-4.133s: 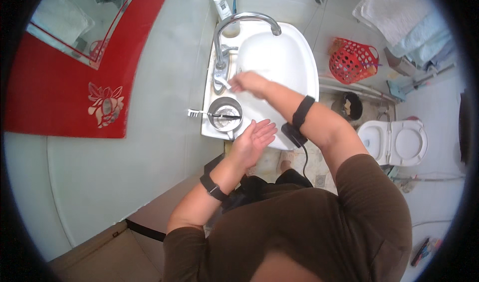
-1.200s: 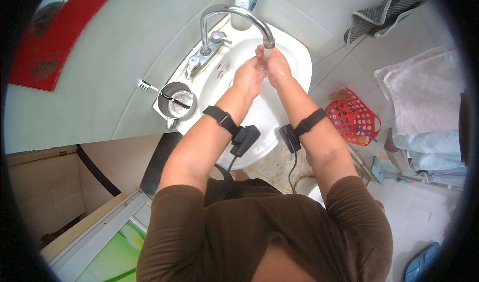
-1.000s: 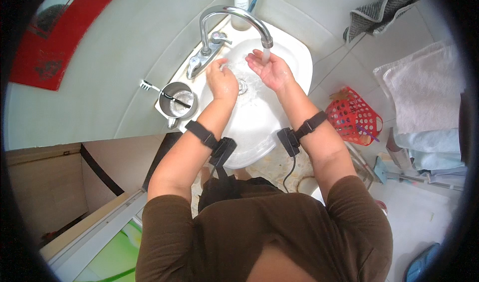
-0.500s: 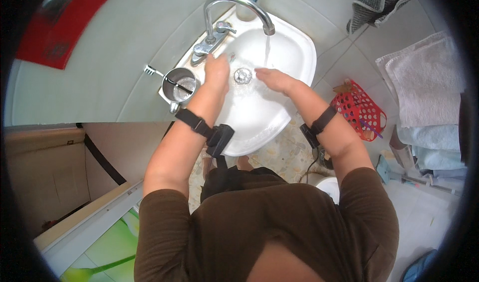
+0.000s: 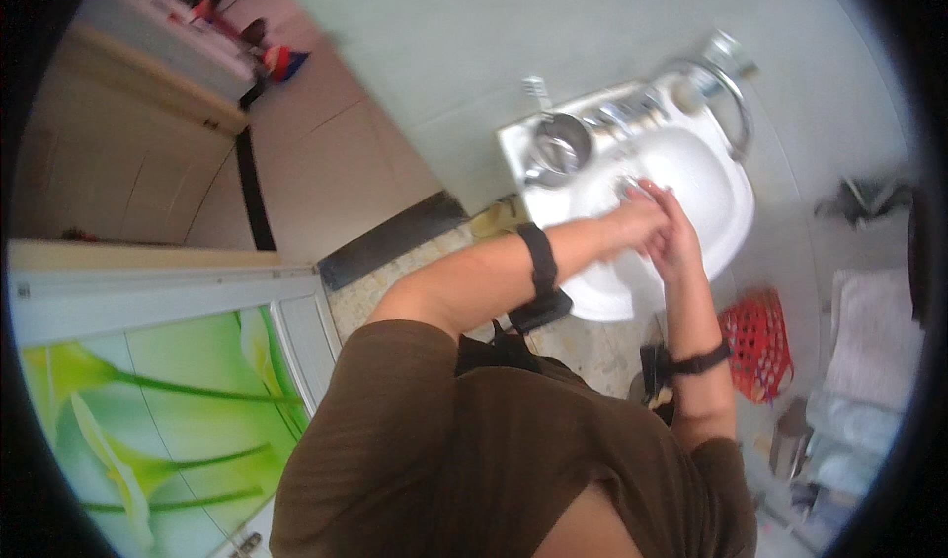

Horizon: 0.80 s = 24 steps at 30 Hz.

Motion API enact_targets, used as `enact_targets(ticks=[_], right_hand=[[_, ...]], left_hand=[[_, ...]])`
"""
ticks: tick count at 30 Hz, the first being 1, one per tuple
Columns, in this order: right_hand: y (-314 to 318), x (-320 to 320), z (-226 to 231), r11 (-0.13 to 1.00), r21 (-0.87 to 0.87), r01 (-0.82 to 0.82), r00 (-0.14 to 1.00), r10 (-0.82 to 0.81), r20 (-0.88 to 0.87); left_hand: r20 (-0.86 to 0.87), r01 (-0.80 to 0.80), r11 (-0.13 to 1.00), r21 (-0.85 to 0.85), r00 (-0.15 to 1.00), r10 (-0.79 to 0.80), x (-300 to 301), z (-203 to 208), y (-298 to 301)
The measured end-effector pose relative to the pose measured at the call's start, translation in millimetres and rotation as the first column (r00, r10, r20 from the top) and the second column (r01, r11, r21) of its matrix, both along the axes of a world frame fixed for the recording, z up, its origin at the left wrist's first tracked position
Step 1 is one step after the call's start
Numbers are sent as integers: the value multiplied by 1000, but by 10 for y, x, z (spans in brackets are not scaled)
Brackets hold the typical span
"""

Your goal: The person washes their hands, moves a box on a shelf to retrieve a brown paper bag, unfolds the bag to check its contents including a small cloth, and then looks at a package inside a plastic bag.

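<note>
My left hand (image 5: 632, 226) and my right hand (image 5: 675, 234) meet over the white washbasin (image 5: 724, 191), pressed against each other. Blur smears the left hand's fingers, and part of them is hidden where the hands overlap. The right hand's fingers are stretched out along the left hand, pointing toward the drain (image 5: 626, 187). Neither hand shows an object in it. Beyond them the curved chrome faucet (image 5: 741, 114) rises from the basin's back edge; whether water runs from it cannot be made out.
A metal mug (image 5: 561, 149) with a toothbrush (image 5: 535, 92) stands on the basin's left corner. To the right are a red perforated basket (image 5: 758, 346) and a hanging pale towel (image 5: 869, 336). A door panel with a green flower print (image 5: 168, 420) stands at left, beside a doorway.
The view has swung left, so the basin now appears farther right. My hands, apart before with water falling near the right one, have come together.
</note>
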State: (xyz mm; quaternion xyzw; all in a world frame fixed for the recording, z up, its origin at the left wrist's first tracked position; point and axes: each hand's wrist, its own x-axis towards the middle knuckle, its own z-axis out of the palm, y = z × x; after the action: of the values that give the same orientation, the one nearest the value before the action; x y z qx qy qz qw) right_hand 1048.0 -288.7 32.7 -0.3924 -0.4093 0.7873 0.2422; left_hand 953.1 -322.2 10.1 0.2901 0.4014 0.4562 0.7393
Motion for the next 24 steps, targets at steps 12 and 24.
enact_targets(ticks=[12, 24], right_hand=[[-1504, -2428, -192, 786, -48, -616, 781, 618, 89], [-1409, -4698, -1168, 422, 314, -850, 486, 402, 776]], left_hand=[[285, -284, 958, 40, 922, 262, -2262, -169, -2192], [-742, -845, 314, -433, 532, 407, -4781, -695, -4388]])
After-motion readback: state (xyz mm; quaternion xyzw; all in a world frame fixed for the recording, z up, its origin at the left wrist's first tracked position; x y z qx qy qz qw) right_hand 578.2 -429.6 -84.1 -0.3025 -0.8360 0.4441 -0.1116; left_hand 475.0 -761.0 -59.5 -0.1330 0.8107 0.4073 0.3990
